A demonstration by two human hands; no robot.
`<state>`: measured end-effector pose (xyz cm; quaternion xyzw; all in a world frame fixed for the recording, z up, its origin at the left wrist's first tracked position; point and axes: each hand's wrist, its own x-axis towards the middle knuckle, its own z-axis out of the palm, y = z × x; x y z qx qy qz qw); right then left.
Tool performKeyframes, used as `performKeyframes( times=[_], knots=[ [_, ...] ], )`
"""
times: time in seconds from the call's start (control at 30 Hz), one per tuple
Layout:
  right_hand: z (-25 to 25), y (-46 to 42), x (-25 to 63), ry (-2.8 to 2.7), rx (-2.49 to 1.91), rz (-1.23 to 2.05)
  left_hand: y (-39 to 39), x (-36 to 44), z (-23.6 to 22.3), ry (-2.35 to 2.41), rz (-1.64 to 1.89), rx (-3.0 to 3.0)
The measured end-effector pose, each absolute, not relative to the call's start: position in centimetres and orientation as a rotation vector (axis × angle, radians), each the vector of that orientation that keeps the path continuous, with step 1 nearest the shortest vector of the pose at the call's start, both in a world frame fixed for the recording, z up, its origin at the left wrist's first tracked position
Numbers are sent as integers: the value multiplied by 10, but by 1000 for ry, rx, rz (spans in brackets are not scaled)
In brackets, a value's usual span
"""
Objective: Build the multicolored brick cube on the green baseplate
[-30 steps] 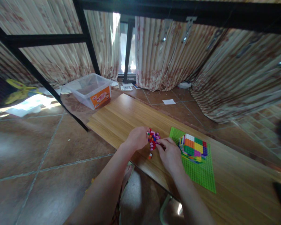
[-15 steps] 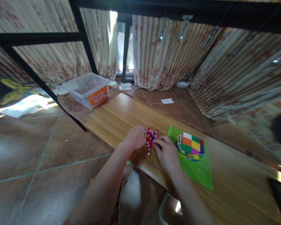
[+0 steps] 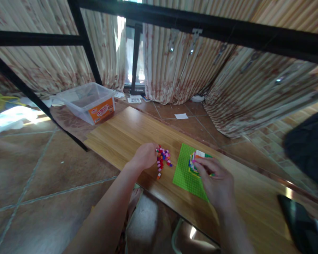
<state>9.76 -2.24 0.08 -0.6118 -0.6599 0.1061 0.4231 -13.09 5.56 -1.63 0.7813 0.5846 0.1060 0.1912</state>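
My right hand (image 3: 218, 178) is over the multicoloured block of stacked toy bricks (image 3: 193, 165), its thumb and fingers pinched on a small pink brick (image 3: 194, 161). The hand hides much of the stack, which stands on a green studded baseplate (image 3: 181, 176). To the left, my left hand (image 3: 146, 155) rests at the edge of a pile of loose bricks (image 3: 163, 155) in red, pink, orange and blue. Its fingers are curled at the pile; whatever they hold, if anything, is hidden.
The bricks lie on a long wooden table (image 3: 129, 123). Beyond its far left end stands a clear plastic bin (image 3: 81, 109) with an orange label. A dark object (image 3: 299, 222) lies at the right end. Black metal bars (image 3: 87, 53) cross in front of the curtains.
My right hand has moved right from the brick pile to the stack, carrying a pink brick. My left hand stays at the pile. The camera view has shifted slightly.
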Motion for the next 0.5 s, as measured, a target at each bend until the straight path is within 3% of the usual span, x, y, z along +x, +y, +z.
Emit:
performKeyframes(
  times=[0.23, 0.5],
  knots=[
    [-2, -35, 156, -1666, -1616, 191, 58, -127, -18, 1635, 324, 2187],
    [-14, -37, 165, -1703, -1662, 220, 60, -120, -17, 1636, 308, 2223]
  ],
)
